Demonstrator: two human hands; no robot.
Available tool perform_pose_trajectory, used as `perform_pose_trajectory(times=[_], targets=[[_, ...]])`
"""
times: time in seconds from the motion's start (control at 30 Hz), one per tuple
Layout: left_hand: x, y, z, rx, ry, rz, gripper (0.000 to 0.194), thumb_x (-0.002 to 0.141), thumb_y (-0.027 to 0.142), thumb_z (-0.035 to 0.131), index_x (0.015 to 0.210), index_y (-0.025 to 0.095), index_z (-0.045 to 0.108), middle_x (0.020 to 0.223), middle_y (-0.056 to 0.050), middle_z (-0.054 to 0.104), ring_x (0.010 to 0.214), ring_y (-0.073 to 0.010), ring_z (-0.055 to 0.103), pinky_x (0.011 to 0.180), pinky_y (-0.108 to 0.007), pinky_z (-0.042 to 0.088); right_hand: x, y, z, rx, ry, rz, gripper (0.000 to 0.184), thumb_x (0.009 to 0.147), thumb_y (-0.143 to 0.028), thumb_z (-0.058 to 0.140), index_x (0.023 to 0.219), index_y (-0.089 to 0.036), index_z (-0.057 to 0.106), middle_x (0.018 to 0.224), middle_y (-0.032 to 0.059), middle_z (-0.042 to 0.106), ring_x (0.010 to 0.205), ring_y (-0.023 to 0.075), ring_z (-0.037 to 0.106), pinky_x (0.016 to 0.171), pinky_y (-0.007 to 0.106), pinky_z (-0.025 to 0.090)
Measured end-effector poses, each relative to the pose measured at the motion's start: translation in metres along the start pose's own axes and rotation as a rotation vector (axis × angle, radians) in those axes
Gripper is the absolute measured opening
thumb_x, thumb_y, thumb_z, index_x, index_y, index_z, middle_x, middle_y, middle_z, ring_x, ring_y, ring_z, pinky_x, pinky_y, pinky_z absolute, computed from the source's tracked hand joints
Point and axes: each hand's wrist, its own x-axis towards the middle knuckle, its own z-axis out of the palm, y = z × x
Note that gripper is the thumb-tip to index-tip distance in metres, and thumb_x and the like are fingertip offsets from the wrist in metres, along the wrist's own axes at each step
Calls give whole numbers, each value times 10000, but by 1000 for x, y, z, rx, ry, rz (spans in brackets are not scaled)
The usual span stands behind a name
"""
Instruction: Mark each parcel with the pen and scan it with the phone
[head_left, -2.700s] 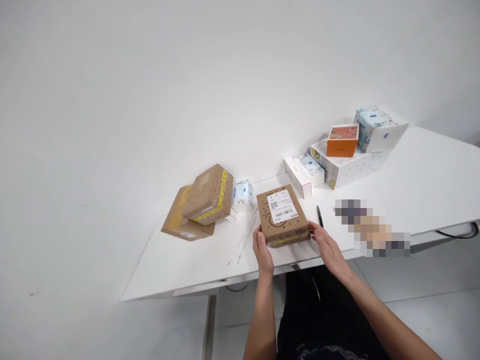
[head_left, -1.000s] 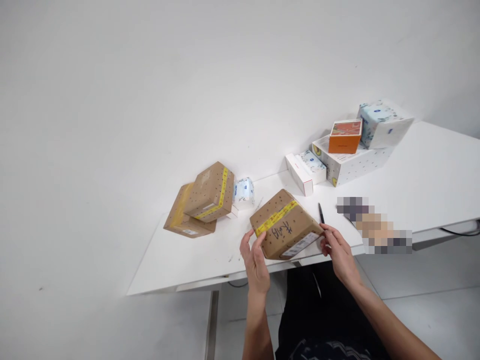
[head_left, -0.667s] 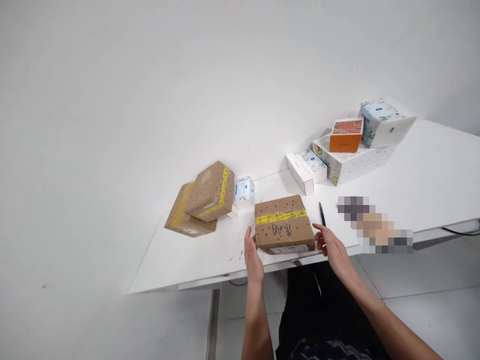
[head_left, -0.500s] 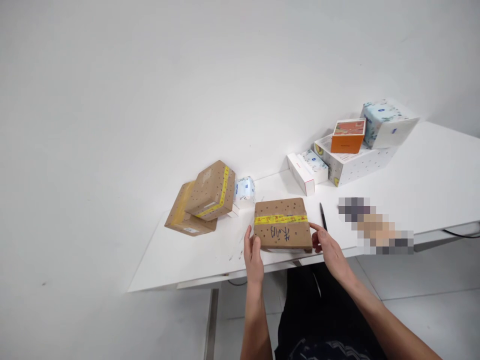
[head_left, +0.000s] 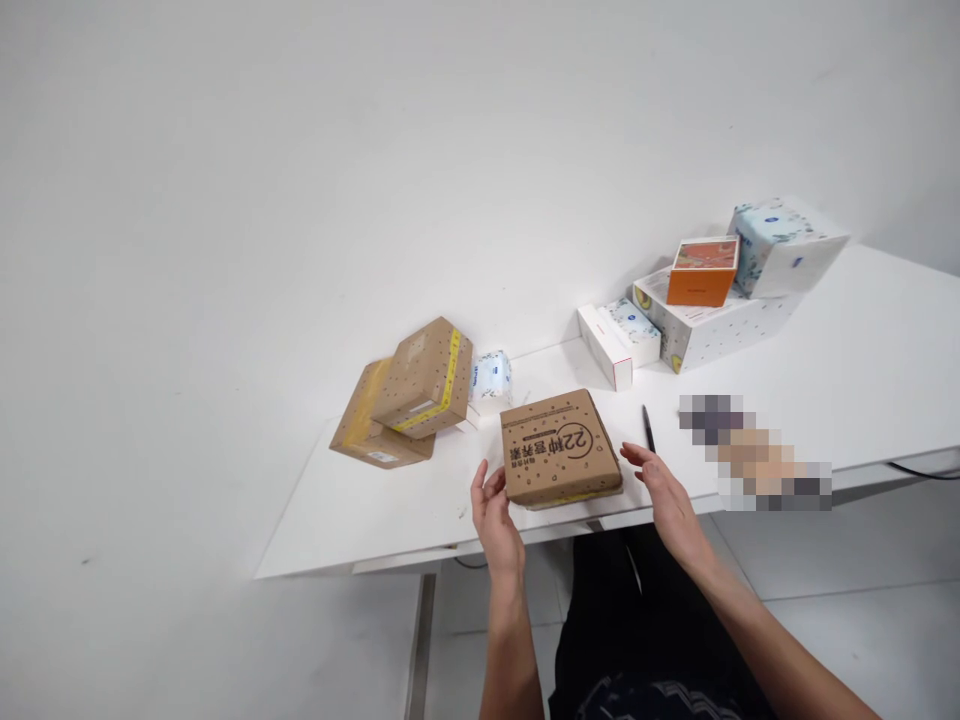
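Observation:
A brown cardboard box (head_left: 561, 450) with dark printed lettering on its top face lies near the front edge of the white table (head_left: 390, 525). A strip of yellow tape shows low on its front side. At the box's left side is my left hand (head_left: 498, 520), its fingers apart and curved; the fingertips are at the box's edge, and whether they touch it I cannot tell. My right hand (head_left: 667, 500) is open just off the box's right side, with a gap between. A black pen (head_left: 648, 428) lies beyond the right fingers.
Two taped cardboard boxes (head_left: 424, 378) are stacked at left, beside a white-blue tissue pack (head_left: 491, 380). At back right are a slim white box (head_left: 606, 347), another tissue pack (head_left: 634, 328), a large white box (head_left: 720, 328), an orange box (head_left: 703, 275) and a bigger pack (head_left: 787, 250). A pixelated patch covers something.
The box has been turned over: the shipping label, then the taped face with handwriting, faced up earlier; now the printed face does. My right hand has come away from the box, and my left has loosened.

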Motion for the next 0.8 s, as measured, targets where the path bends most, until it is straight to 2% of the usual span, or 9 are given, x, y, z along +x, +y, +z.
perform_pose_trajectory(times=[0.1, 0.2, 0.3, 0.4, 0.53, 0.67, 0.73, 0.8], targets=[[-1, 3, 1, 38, -11, -5, 515, 748, 366, 610, 1237, 220, 538, 1062, -77, 630, 1077, -217, 571, 888, -333, 435, 1, 2, -1, -33, 15, -10, 480, 929, -546, 339, 1233, -245, 556, 1313, 88, 560, 1219, 244, 509, 1017, 429, 412], [-3, 3, 2, 90, -21, 31, 543, 748, 417, 648, 1243, 224, 534, 1070, -75, 617, 1086, -219, 562, 917, -344, 421, 9, 7, -8, -192, 69, -47, 464, 913, -534, 390, 1221, -230, 559, 1203, 100, 583, 1058, 229, 581, 855, 367, 495], [-3, 2, 2, 97, -35, 52, 554, 736, 426, 670, 1236, 229, 537, 1070, -72, 611, 1085, -218, 557, 930, -348, 418, 21, 16, -18, -576, 96, -96, 469, 898, -487, 447, 1249, -193, 547, 1113, 125, 551, 931, 229, 583, 731, 338, 497], [-3, 1, 1, 99, -47, 58, 549, 740, 417, 671, 1238, 232, 534, 1065, -73, 613, 1071, -214, 564, 922, -350, 427, 31, 21, -23, -1001, 55, -93, 466, 915, -398, 433, 1302, -151, 517, 1033, 147, 542, 914, 271, 564, 708, 361, 472], [-3, 0, -1, 136, -80, 74, 522, 768, 405, 649, 1246, 231, 530, 1070, -77, 618, 1066, -213, 574, 913, -350, 443, 40, 17, -20, -1245, -30, -62, 453, 935, -290, 397, 1354, -138, 481, 963, 158, 564, 870, 279, 578, 644, 335, 440], [-3, -1, -3, 173, -100, 116, 529, 775, 391, 630, 1263, 216, 521, 1043, -80, 629, 1020, -214, 599, 882, -351, 461, 49, 11, -22, -1232, -118, 39, 498, 896, -145, 385, 1385, -174, 472, 899, 131, 583, 730, 218, 607, 632, 312, 422], [-3, -1, -3, 187, -118, 138, 536, 773, 370, 621, 1273, 209, 514, 1021, -77, 633, 1002, -213, 601, 863, -346, 468, 52, 12, -28, -1063, -130, 42, 475, 870, -148, 401, 1323, -179, 544, 858, 100, 586, 673, 187, 597, 652, 314, 434], [-5, 0, -3, 199, -151, 154, 526, 773, 345, 609, 1272, 208, 516, 1016, -73, 631, 997, -211, 599, 851, -340, 472, 52, 14, -35, -754, -99, 36, 403, 866, -200, 398, 1195, -165, 628, 791, 62, 587, 642, 170, 581, 655, 312, 450]])
